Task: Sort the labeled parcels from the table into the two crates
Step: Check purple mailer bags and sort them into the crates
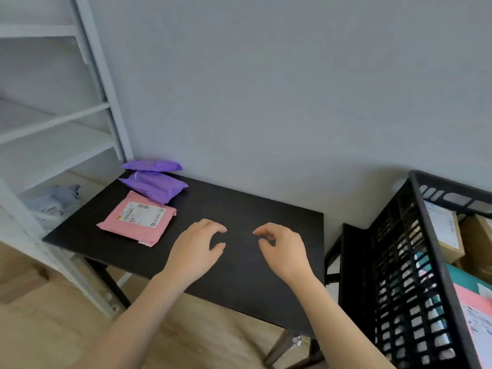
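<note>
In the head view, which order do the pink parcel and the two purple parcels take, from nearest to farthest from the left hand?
1. Pink parcel, left of the left hand.
2. Front purple parcel, behind the pink one.
3. Rear purple parcel, at the wall.

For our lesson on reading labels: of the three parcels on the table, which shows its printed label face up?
The pink parcel: a white label lies on its top. The nearer purple parcel and the farther purple parcel show none.
</note>
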Motion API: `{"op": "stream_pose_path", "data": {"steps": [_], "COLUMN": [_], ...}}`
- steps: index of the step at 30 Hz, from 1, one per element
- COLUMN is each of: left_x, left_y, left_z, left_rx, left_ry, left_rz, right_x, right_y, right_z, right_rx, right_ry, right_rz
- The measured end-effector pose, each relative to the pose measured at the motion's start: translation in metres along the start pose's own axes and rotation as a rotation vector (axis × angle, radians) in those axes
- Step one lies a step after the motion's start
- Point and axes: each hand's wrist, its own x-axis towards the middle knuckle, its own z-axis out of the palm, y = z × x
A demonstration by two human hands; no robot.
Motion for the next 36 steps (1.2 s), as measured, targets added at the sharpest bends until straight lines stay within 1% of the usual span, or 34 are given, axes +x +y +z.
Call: {"op": "stream_pose_path", "data": {"steps": [6,9,15,21,27,30,36], "left_x": [0.015,0.035,0.085,0.118,0.137,0.155,0.197], "left_y": [-0.037,-0.054,-0.076,-0.093,-0.131,-0.160,-0.223], "left_z": [0.009,0.006,-0.005,-0.013,-0.025,-0.037,-0.066], "left_rx": [-0.085,-0.115,-0.134,-0.150,-0.158,-0.147,-0.105], "left_ry": [-0.030,-0.015,0.016,0.048,0.053,0.082,0.021], "left_rz": [-0.141,-0.199,-0.262,-0.270,-0.284,-0.271,-0.201], "right_x": [0.038,0.065,0.125,0.170,0.201,0.224,0.267], "right_y": [-0.005,-0.012,-0.022,-0.035,-0.061,-0.080,-0.121], "right_z": [0.036,0.047,0.057,0.073,0.108,0.126,0.165], "right_rx": [0.029,0.067,0.095,0.074,0.092,0.083,0.045], "right_ry": [-0.122,-0.170,-0.204,-0.263,-0.306,-0.278,-0.236], "right_rz": [0.016,0.013,0.031,0.002,-0.005,-0.012,-0.005]}}
